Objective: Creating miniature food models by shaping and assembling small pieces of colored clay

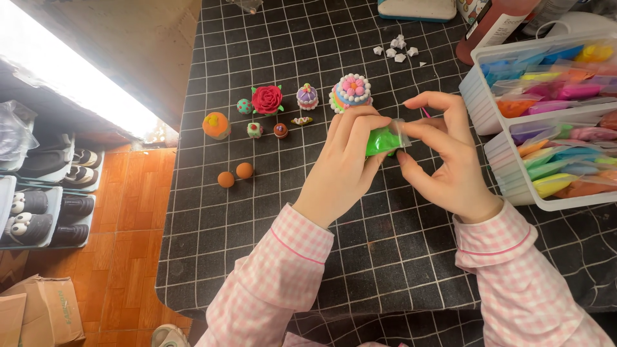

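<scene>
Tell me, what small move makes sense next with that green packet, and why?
Probably pull the packet's top open. Both hands, left hand and right hand, pinch the small clear bag of green clay above the mat, and it looks still closed.

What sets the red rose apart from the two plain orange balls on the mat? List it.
The red rose has layered petals and green leaves; the orange balls are smooth and bare. The rose is larger than either ball. It sits among other decorated pieces, while the balls lie alone, nearer the mat's edge. All appear to be modelled clay.
</scene>
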